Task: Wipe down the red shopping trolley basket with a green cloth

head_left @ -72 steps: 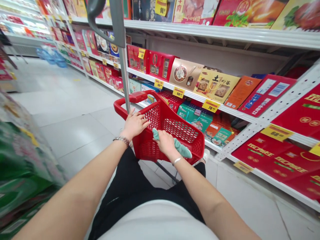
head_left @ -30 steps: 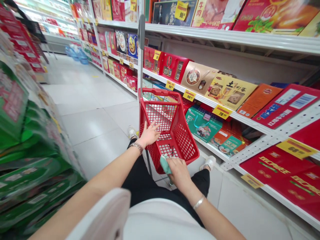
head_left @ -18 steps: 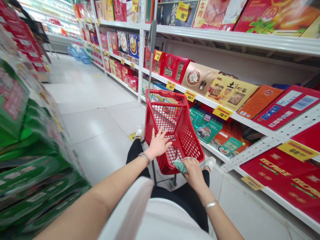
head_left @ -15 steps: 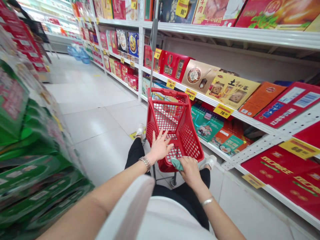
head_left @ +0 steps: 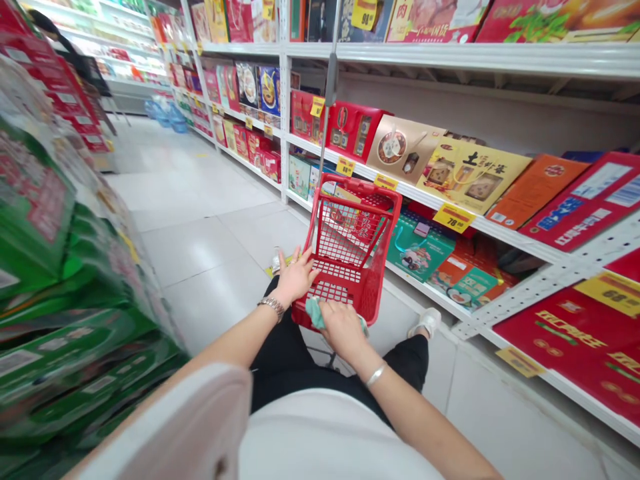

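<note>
A red plastic mesh shopping basket (head_left: 350,247) on a wheeled trolley stands in front of me, with a tall metal pole (head_left: 330,87) rising from it. My left hand (head_left: 295,277) rests with spread fingers on the basket's near left side. My right hand (head_left: 343,330) presses a teal cloth (head_left: 314,313) against the near rim. The basket's inside looks bare, though its floor is partly hidden behind my hands.
White metal shelves (head_left: 450,60) of boxed gift goods with yellow price tags line the right. A green-packaged stack (head_left: 60,320) stands close on the left. Tiled floor (head_left: 200,247) runs between them. My white shoe (head_left: 427,323) shows to the right of the basket.
My right hand and the cloth have slid left along the basket's near rim. The basket has turned slightly, and the view has drifted along the shelves.
</note>
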A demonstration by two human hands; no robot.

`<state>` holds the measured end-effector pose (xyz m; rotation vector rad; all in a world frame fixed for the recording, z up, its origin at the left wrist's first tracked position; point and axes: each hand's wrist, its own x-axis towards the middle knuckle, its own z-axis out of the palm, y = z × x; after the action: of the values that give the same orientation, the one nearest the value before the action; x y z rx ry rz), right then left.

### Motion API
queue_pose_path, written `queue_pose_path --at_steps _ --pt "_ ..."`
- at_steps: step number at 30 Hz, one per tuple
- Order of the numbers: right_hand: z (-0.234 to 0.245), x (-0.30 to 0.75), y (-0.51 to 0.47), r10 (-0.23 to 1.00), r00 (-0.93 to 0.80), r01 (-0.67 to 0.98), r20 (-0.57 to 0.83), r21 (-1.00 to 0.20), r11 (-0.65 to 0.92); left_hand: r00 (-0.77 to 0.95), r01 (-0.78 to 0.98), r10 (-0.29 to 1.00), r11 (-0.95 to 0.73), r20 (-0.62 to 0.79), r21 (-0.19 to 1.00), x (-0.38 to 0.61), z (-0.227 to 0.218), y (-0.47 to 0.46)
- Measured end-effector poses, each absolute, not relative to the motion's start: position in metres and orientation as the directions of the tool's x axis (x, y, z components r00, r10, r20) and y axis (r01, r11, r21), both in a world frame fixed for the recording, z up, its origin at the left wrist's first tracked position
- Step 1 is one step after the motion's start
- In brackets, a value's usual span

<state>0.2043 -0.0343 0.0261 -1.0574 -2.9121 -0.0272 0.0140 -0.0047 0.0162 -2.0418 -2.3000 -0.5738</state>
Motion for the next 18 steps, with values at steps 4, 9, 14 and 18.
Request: queue_pose_path --at_steps 4,9,14,18 --pt "0.017 0.252 -0.020 0.638 -0.762 0.637 0.112 -0.052 0.769 -0.121 0.962 0.967 0.058 0.225 0.269 0.001 0.019 0.004" --pt "0.033 0.294 -0.003 0.662 -0.646 0.471 0.381 -0.484 0.738 -0.102 0.960 0.967 0.034 0.233 0.278 0.000 0.016 0.011" --pt "0.075 0.273 0.015 0.874 -0.110 0.138 0.472 -0.864 0.484 -0.099 0.959 0.969 0.032 0.227 0.280 0.008 0.015 0.012" --pt "0.067 0.236 0.032 0.917 0.020 -0.097 0.398 -0.912 0.398 -0.102 0.961 0.969 0.038 0.225 0.274 0.013 0.016 0.010"
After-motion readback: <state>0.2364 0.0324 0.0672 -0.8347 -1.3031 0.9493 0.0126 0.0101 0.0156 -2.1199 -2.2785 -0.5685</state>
